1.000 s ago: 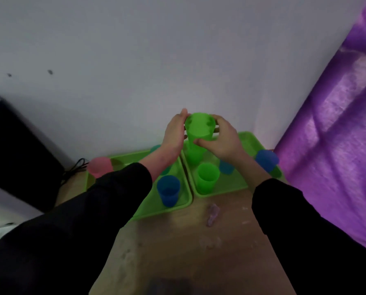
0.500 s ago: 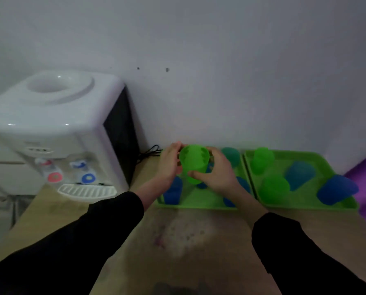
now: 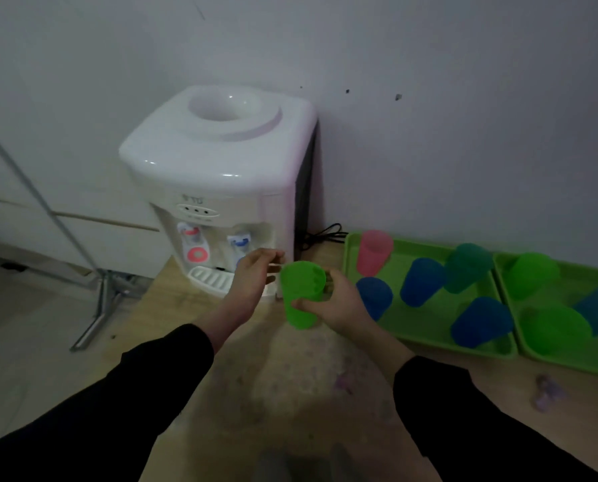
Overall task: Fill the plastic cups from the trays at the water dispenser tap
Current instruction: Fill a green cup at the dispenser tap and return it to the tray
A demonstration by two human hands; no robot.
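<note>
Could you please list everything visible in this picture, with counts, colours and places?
dispenser: 1, white, table's left end, by wall
taps: 2, red and blue, dispenser front
cable: 1, black, behind dispenser
table: 1, wooden, under dispenser and trays
stand: 1, metal, floor at left
trays: 2, green, side by side, right of dispenser
pink cup: 1, left tray's back corner
blue cups: 3, left tray
teal cups: 2, one in each tray
green cups: 2, right tray
held cup: 1, green, before dispenser
left hand: black sleeve, open beside held cup
right hand: black sleeve, holds held cup
</note>
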